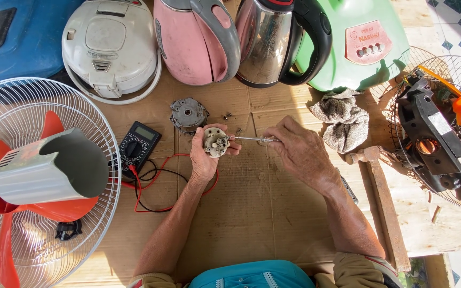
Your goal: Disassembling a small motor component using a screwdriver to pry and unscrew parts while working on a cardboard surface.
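We see a small round motor part (216,143), pale with metal fittings, held up over the cardboard-covered tabletop (252,213) in the left hand (205,154), fingers clamped around its rim. The right hand (300,152) is closed on a slim screwdriver (249,138), whose tip meets the part's face at its right edge.

Risks, as we judge them: the tip could slip off the fitting and jab the left fingers wrapped close beside it, since the part is braced only by that grip, not on the tabletop. A freed screw could drop and roll into the cardboard seams (a few small screws (227,115) already lie loose just above the hands).

Around: a round metal motor plate (188,114) sits just beyond the left hand. A black multimeter (137,146) lies to the left, its red and black leads (148,184) looping under the left wrist; these could snag the forearm. A fan guard with red blades (33,176) and a grey housing (54,170) fills the left side. A grey rag (342,120) lies right of the right hand, with a second fan's dismantled motor (433,144) farther right. A white rice cooker (110,45), pink kettle (196,40) and steel kettle (273,42) line the far edge, well apart from the work.
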